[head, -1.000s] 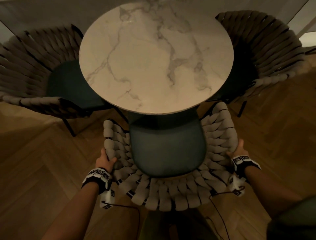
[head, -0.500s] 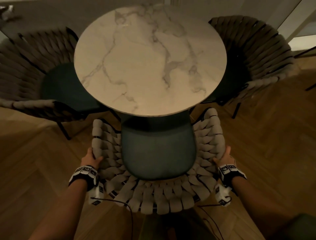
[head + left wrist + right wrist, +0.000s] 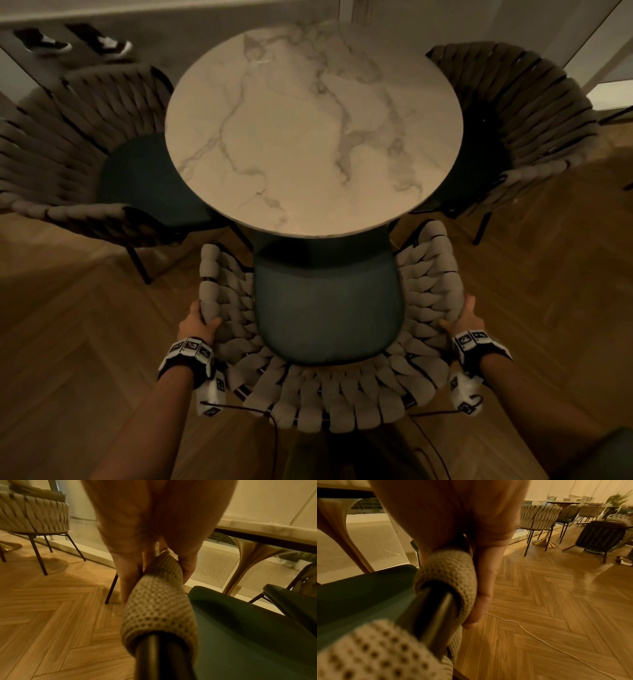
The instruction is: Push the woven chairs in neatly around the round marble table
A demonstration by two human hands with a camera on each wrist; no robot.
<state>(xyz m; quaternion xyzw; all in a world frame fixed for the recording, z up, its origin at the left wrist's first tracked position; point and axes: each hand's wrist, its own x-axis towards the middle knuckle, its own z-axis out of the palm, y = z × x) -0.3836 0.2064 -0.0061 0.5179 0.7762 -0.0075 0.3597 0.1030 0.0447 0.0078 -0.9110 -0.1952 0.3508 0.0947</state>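
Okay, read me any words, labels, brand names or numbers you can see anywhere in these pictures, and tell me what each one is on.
No readable text in any view.
Left wristband and right wristband: black-and-white square marker patterns only, no letters or numbers.
Round marble table: grey veins, no writing.
Woven chair gripped by the left hand and right hand: no tag or brand showing.

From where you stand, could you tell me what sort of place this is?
Probably a café or restaurant dining area: a round marble table ringed by woven chairs, more matching chair sets across the herringbone wood floor.
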